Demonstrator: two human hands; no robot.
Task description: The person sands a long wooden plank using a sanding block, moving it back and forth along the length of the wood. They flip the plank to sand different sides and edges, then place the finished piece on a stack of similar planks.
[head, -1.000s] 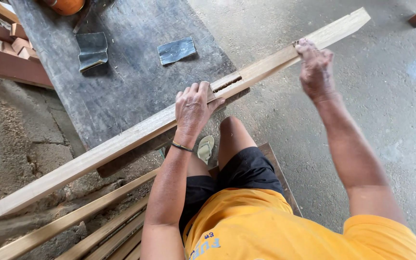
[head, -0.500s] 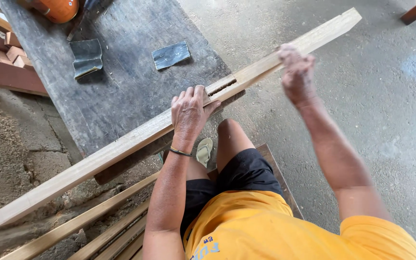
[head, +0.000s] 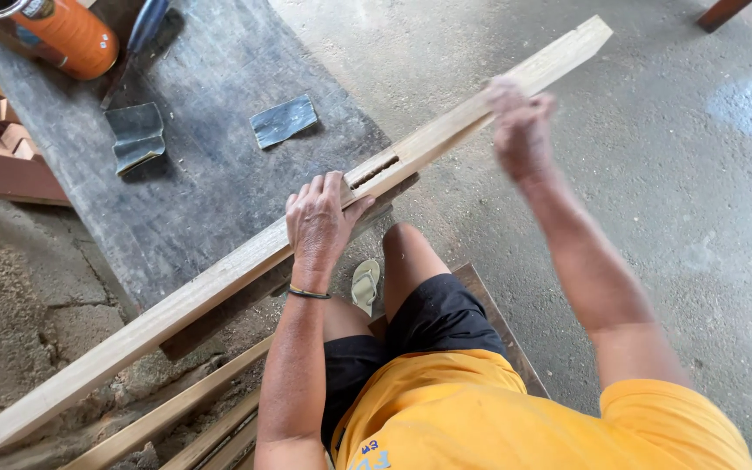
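A: Biggest first. The dark counter (head: 211, 174) carries the long pale wooden rail (head: 245, 261), which lies diagonally over the near edge with both ends overhanging, so your hands have to hold it steady.

B: Left hand?

A: Your left hand (head: 317, 224) lies flat on the rail just below the slot (head: 373, 171); its fingers (head: 324, 190) are spread and pressing down, not curled under. Reads as a clamp pinning the rail to the counter.

B: Right hand?

A: Your right hand (head: 520, 126) is on the overhanging stretch near the far end. It's blurred; the fingers look clenched at the rail, but I can't tell whether they grip anything else.

B: Smaller stuff?

A: Orange can (head: 67, 36) with a printed label at the far left corner of the counter, a blue-handled tool (head: 141, 30) beside it. Two grey sandpaper pieces, one folded (head: 137, 137), one flat (head: 283, 120), well apart from the rail. More rails (head: 176, 409) lie on the floor by your left knee.
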